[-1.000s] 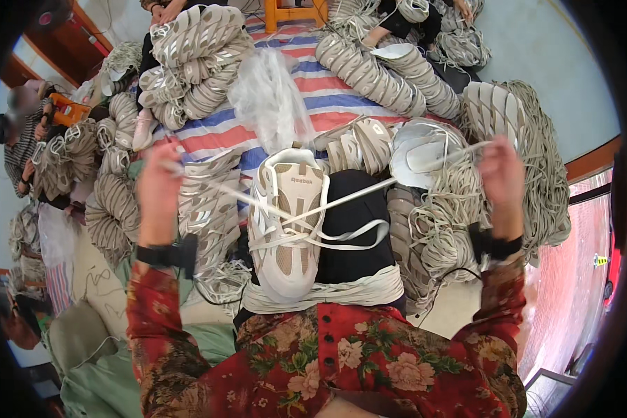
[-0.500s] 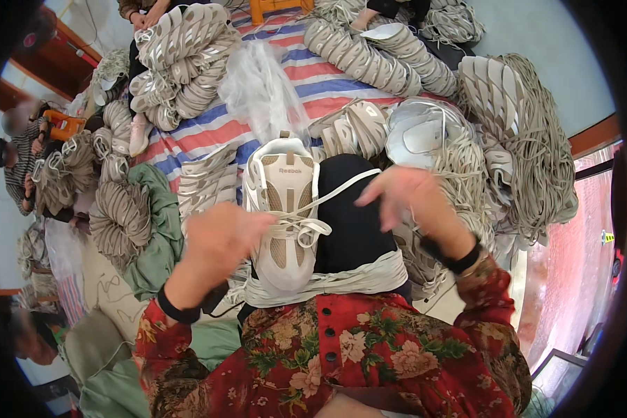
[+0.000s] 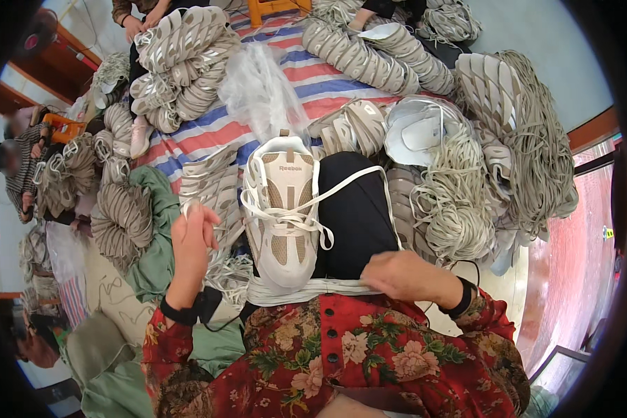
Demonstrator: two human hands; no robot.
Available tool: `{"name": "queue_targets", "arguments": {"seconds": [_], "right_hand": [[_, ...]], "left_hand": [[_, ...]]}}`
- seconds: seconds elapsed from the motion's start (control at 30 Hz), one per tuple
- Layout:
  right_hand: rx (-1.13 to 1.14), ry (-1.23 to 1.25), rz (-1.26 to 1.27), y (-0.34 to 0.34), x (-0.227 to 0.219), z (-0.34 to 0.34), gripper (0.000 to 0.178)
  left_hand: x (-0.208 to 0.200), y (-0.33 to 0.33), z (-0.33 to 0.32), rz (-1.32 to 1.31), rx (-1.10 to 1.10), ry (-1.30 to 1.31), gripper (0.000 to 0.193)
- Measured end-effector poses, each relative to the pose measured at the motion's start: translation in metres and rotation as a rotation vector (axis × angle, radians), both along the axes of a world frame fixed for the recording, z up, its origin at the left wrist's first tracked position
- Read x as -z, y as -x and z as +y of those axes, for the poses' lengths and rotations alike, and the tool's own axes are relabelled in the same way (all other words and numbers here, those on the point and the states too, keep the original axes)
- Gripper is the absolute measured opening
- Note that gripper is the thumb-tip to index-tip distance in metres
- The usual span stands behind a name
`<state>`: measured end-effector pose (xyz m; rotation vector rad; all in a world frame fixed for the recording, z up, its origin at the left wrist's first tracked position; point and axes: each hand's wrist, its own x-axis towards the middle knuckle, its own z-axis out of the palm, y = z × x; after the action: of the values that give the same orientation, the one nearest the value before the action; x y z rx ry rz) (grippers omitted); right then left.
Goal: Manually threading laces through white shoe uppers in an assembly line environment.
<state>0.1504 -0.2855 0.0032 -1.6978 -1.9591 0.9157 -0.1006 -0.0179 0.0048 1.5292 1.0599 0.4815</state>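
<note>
On my lap sits a beige and white sneaker (image 3: 285,261), toe toward me. A pale shoelace (image 3: 346,180) is threaded across it; one long end runs over my dark trouser leg (image 3: 355,223) and down toward my right hand. My right hand (image 3: 405,276) has curled fingers at the right end of a bundle of pale shoelaces (image 3: 299,291) lying across my lap; its fingertips are partly hidden. Left of the shoe, my left hand (image 3: 196,240) is raised with loosely bent fingers apart, and I see nothing held in it.
Coiled stacks of beige shoe uppers (image 3: 212,181) surround me. A heap of pale laces (image 3: 460,216) lies at right, beside a white curved piece (image 3: 414,132). Clear plastic (image 3: 261,83) rests on a striped sheet (image 3: 327,73). Green cloth (image 3: 153,237) is at left. Other people sit farther off.
My left hand has moved left, away from the shoe. My right hand has come down from beside the raised lace to the lap bundle. The long lace end now drapes over my leg.
</note>
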Motion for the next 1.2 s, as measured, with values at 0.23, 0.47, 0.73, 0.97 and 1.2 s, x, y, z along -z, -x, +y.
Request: {"name": "queue_targets", "arguments": {"seconds": [0.23,0.47,0.73,0.97,1.2], "right_hand": [[0.309,-0.369,0.358,0.006,-0.015,0.058,0.012],[0.393,-0.216,0.184,-0.011,0.006,0.111,0.016],[0.471,0.111,0.952,-0.032,0.021,0.110,0.016],[0.900,0.212,1.541,-0.095,0.046,0.070,0.014],[1.024,0.146,1.636,-0.082,0.039,0.072,0.014]], "left_hand": [[-0.032,-0.055,-0.040,0.177,0.718,-1.423,0.021],[-0.028,-0.060,-0.022,0.481,0.811,-1.458,0.009],[-0.031,-0.083,-0.026,0.161,0.464,-1.485,0.015],[0.036,-0.082,-0.031,-0.129,0.190,-1.249,0.015],[0.029,-0.060,-0.032,-0.044,0.342,-1.226,0.023]]}}
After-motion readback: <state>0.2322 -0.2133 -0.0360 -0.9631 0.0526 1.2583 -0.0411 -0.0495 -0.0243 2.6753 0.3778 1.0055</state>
